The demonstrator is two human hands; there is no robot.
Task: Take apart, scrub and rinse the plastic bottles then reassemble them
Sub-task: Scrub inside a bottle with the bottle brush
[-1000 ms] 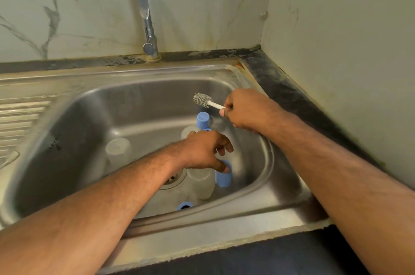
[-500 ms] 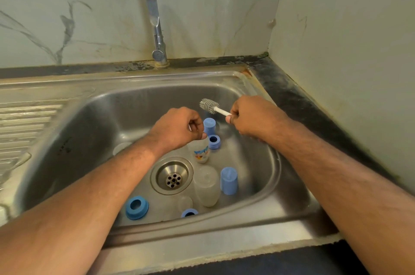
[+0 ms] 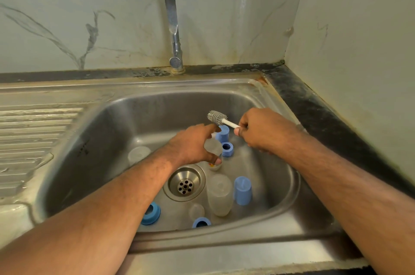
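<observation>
Left grip (image 3: 193, 144) round a clear bottle (image 3: 214, 151), right grip (image 3: 258, 131) round a brush (image 3: 216, 116), above steel sink (image 3: 94, 140).

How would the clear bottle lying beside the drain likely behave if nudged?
The clear bottle lies on its side, so its round body would probably roll on the curved floor of the sink. It looks empty and thin-walled, so likely light. The steel looks wet, so it may also slide and feel slippery.

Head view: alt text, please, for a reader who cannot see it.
Over a steel sink, the left hand holds a clear bottle while the right hand grips a small brush. Blue caps lie around the drain.
</observation>
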